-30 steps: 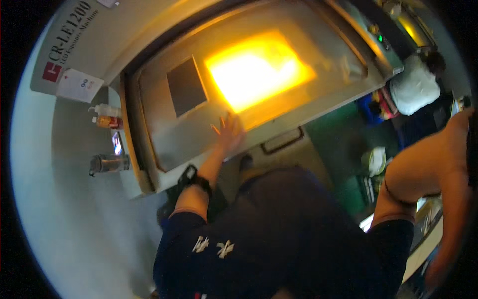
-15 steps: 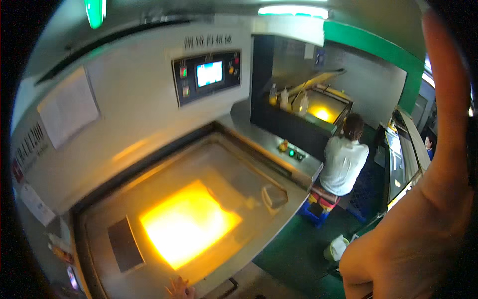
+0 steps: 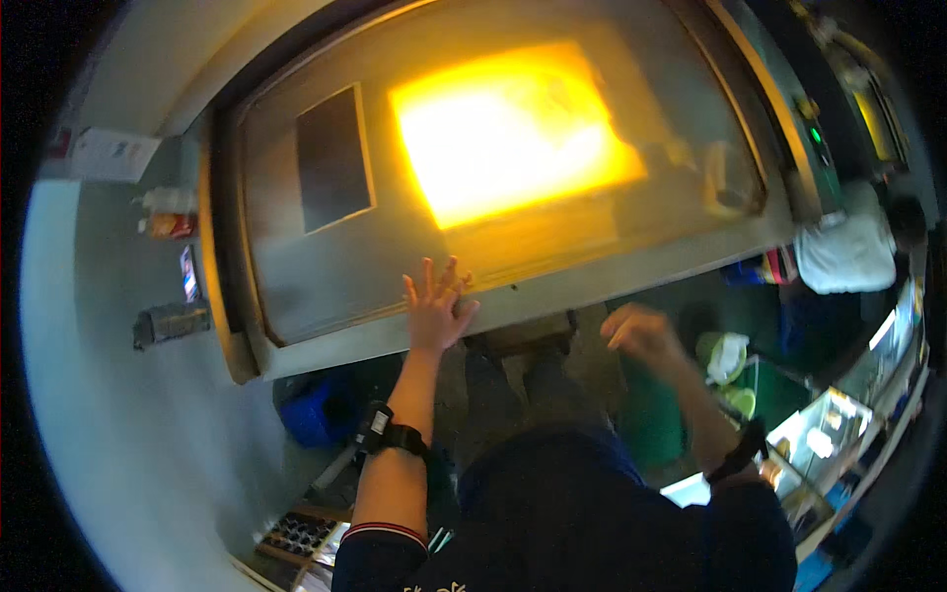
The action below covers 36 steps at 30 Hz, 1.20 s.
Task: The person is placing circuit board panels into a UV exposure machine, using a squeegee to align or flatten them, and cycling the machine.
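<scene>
My left hand (image 3: 439,306) is open, its fingers spread over the near edge of a large framed machine bed (image 3: 681,242); I cannot tell whether they press on it. Nothing is held in it. On the bed glows a bright yellow lit rectangle (image 3: 513,138), just beyond my fingertips. To its left lies a dark rectangular sheet (image 3: 335,158) with a pale border. My right hand (image 3: 636,331) hangs in the air short of the bed's near edge. Motion blurs its bent fingers, and nothing shows in them.
Bottles (image 3: 168,212) and a lit phone-like screen (image 3: 189,273) are by the left wall. A blue bin (image 3: 318,409) stands below the bed. At right, a person in a white shirt (image 3: 846,247) sits near a pale green bucket (image 3: 725,355). A lit work table (image 3: 819,434) is at the lower right.
My view has tipped down toward the bed and my body. The right hand, earlier raised close to the camera with a finger pointing up, is now lower. The left hand remains spread at the bed's near edge.
</scene>
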Available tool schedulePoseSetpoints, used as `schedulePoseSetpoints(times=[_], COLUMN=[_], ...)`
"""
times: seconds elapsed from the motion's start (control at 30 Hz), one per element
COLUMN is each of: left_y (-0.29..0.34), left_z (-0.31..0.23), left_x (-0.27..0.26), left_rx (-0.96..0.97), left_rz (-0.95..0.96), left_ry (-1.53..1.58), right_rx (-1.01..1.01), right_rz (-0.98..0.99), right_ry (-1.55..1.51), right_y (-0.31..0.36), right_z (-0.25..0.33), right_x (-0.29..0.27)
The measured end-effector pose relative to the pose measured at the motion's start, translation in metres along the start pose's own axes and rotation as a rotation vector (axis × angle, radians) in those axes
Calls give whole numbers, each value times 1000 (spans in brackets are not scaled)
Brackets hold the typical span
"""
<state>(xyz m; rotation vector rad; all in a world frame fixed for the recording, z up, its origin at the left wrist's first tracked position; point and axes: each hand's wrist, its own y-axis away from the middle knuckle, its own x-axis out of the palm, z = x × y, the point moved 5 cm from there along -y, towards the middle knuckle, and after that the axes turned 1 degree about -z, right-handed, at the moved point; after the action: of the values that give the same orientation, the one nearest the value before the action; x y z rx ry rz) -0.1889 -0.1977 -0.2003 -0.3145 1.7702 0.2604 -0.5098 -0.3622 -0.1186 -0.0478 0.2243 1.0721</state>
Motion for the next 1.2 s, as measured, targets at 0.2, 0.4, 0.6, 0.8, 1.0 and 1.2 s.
schedulePoseSetpoints(times=[0.2, 0.4, 0.6, 0.8, 1.0, 1.2], left_y=[15, 12, 9, 8, 44, 141], left_z=[-4, 0, -2, -18, -30, -67], left_x=[-33, -18, -28, -39, -41, -102], left_rx=[29, 45, 31, 56, -39, 297], left_rz=[23, 6, 18, 12, 102, 735], left_ry=[18, 34, 43, 57, 22, 299], right_rx=[-65, 202, 133, 188, 563, 333], right_rz=[188, -297, -329, -237, 34, 419], right_ry=[781, 1045, 1135, 1028, 790, 993], right_y=[11, -57, -48, 16, 120, 87], right_z=[-133, -243, -228, -184, -85, 53], right_x=[73, 50, 59, 42, -4, 43])
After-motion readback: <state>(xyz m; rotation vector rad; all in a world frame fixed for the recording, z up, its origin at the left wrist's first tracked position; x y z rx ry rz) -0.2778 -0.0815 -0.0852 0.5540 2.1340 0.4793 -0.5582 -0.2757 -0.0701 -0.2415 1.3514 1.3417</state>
